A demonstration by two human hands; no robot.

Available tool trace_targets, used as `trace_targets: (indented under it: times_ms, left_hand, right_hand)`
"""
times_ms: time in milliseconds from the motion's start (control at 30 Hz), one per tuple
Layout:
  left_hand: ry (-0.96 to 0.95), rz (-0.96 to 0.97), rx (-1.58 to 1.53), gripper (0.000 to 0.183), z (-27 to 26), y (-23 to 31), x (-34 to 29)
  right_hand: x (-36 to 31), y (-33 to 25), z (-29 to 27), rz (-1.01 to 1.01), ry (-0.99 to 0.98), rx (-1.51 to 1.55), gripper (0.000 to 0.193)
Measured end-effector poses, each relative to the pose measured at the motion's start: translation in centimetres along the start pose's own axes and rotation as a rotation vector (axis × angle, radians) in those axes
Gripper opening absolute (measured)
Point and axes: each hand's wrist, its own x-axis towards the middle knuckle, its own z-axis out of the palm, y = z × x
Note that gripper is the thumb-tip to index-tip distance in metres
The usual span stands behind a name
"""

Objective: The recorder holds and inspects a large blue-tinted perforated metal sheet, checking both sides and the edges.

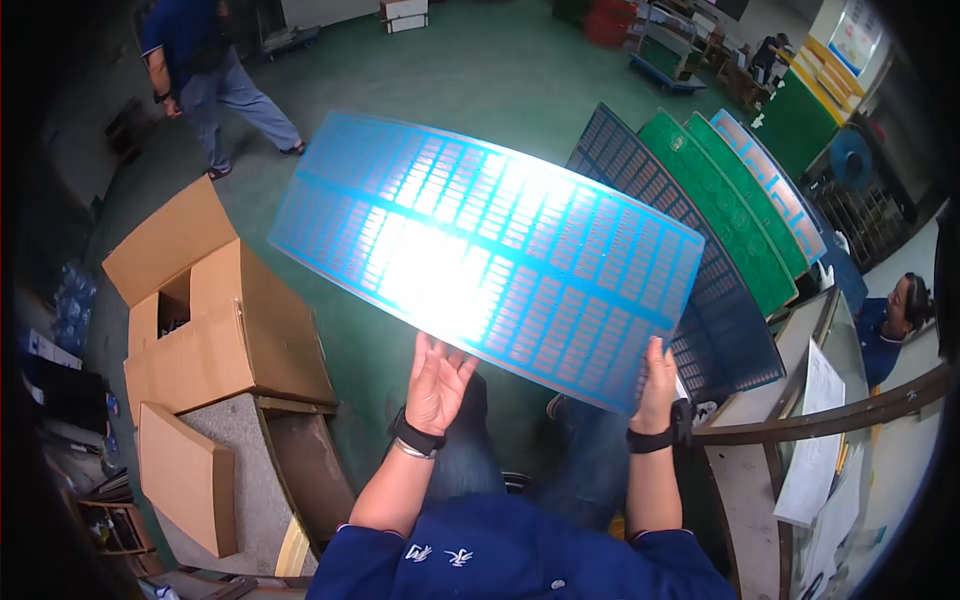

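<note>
A large blue printed circuit panel (pixel 560 250) with rows of small copper-coloured rectangles spans the middle, tilted, its near right corner lowest. Strong glare whitens its centre. My left hand (pixel 437 388) grips the near long edge, palm up, its fingertips partly behind the panel. At the near right corner, my right hand (pixel 655 388) is closed on the short edge, thumb up along it. Just behind the panel's right end leans a dark panel (pixel 715 300) with a similar pattern. Beside that stand green panels (pixel 725 205) and a blue-and-copper panel (pixel 775 180) in a row.
An opened cardboard box (pixel 205 340) stands at the left, beside a folded carton (pixel 185 480) on a grey surface. A person (pixel 205 70) walks at the upper left. Another person (pixel 885 325) is at the right, near paper sheets (pixel 812 430) and a curved dark rail (pixel 830 415).
</note>
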Motion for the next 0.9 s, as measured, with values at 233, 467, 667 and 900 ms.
trace_targets:
  times_ms: [233, 467, 667, 900]
  left_hand:
    - [0.235, 0.2, 0.199, 0.051, 1.1, 2.1, -0.6]
    - [0.294, 0.278, 0.482, 0.048, -1.2, 6.9, -2.6]
    - [0.403, 0.306, 0.501, 0.038, -1.4, 8.0, -2.5]
    - [0.413, 0.302, 0.599, 0.034, -1.5, 8.4, -2.0]
  right_hand:
    - [-3.9, 5.5, 0.5, 0.208, -0.132, 0.17, 0.034]
    - [-1.3, 4.4, -2.5, 0.196, -0.141, 0.232, 0.039]
    - [-1.6, 4.9, -2.4, 0.358, -0.327, -0.088, 0.037]
    - [-2.7, 6.2, -1.8, 0.318, -0.444, -0.319, 0.032]
